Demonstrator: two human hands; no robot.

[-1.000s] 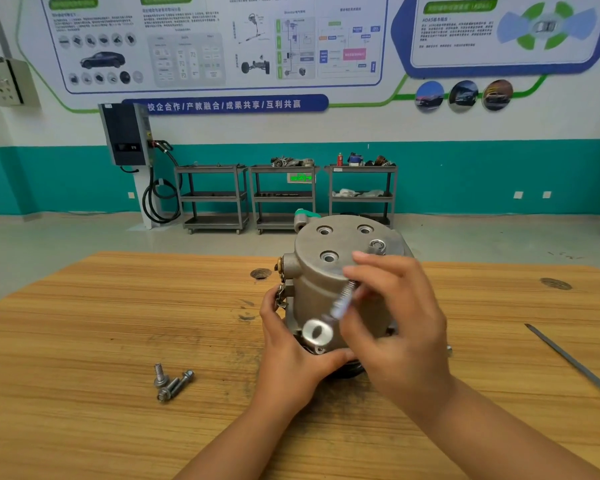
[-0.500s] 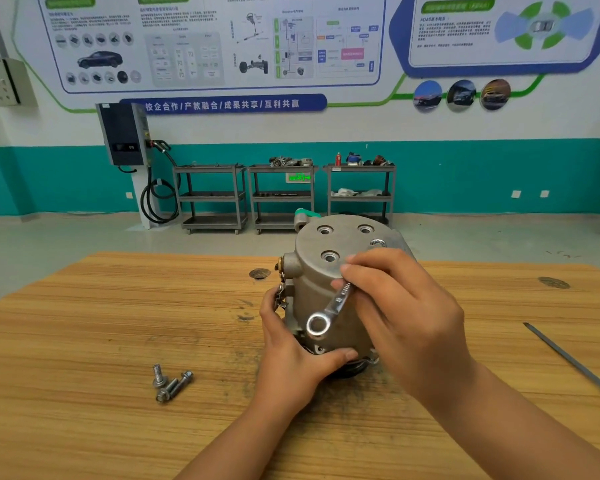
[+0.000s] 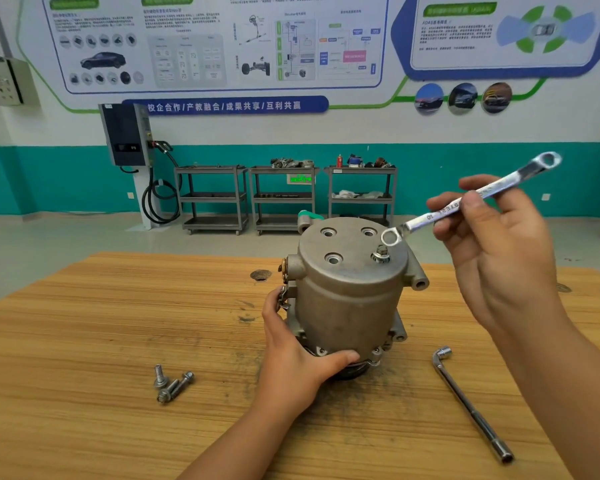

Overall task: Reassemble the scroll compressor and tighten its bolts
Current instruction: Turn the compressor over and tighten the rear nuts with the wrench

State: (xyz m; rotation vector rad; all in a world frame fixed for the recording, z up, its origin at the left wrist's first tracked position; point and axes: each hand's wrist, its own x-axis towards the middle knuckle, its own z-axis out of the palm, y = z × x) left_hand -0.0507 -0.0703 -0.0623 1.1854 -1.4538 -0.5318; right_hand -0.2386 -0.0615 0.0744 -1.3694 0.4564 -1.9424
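At the lower left of the frame three loose bolts (image 3: 173, 384) lie close together on the wooden table (image 3: 84, 323), well apart from everything else.

Right of them, near the lower centre, the left hand (image 3: 291, 358) grips the base of the scroll compressor (image 3: 347, 306). Its thumb lies across the lower front of the housing and its fingers curl round the left side. The compressor stands upright on the table at the centre of the frame, flat round cover upward. That cover shows three open bolt holes, and one seated bolt (image 3: 381, 255) stands in the fourth position at the cover's right front.

Just above and to the right of that bolt hangs the lower ring end of a double ring wrench (image 3: 426, 218), apart from the bolt head. The wrench slants up toward the upper right. The right hand (image 3: 499, 251), at centre right and raised off the table, pinches its shank between thumb and fingertips; the other fingers are loosely curled.

At the lower right an L-shaped socket wrench (image 3: 471, 407) lies on the table, touched by neither hand.

Against the far wall, upper centre, three metal shelf carts (image 3: 284, 199) carry small parts on their top shelves, too small to identify.
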